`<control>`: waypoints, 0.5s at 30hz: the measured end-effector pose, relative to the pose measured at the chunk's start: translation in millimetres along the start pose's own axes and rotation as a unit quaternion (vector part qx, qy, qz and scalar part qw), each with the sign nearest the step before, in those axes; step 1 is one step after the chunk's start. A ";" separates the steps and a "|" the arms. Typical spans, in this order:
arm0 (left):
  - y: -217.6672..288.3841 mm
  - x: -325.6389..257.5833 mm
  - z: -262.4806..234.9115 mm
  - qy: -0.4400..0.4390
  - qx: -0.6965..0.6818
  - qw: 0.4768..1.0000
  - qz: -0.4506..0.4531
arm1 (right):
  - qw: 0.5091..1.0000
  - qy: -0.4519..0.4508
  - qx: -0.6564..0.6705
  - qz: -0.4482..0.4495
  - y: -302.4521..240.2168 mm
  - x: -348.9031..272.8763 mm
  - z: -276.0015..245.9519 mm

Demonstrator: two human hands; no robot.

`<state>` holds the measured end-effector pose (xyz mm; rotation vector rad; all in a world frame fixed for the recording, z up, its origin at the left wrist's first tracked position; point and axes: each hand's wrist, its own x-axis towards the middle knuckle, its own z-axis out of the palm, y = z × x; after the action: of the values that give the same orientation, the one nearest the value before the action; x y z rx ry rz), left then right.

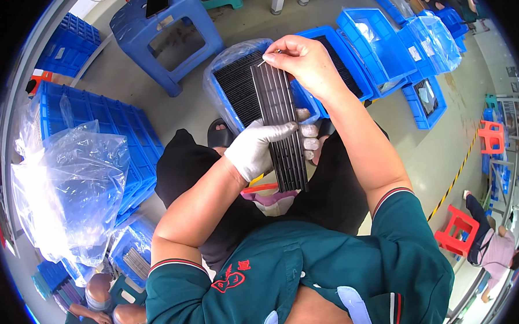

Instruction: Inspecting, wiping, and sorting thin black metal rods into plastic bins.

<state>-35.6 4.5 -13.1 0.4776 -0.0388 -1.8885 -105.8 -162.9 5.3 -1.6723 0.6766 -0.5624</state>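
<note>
A long dark ribbed strip panel (281,120) is held upright over my lap. My left hand (264,147), in a white glove, grips it around the middle, fingers wrapped across its face. My bare right hand (304,61) pinches a thin pale pin-like tool (264,60) at the panel's top end, fingertips touching the upper edge. Right behind the panel sits a blue crate (225,108) lined with clear plastic and filled with similar dark panels.
Blue crates (382,46) crowd the floor ahead and to the right, some with plastic liners. A blue stool (167,33) stands ahead left. A stack of blue crates (96,128) with a clear bag is on my left. Red stools (456,228) and another person are on the right.
</note>
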 end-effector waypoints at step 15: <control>1.5 -2.9 2.7 0.004 0.016 1.000 0.014 | 0.999 0.010 -0.008 -0.033 -3.1 -1.0 8.6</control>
<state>-34.4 6.1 -9.4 0.5050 -0.0705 -1.8616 -100.3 -155.8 6.7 -1.7105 0.6448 -0.6230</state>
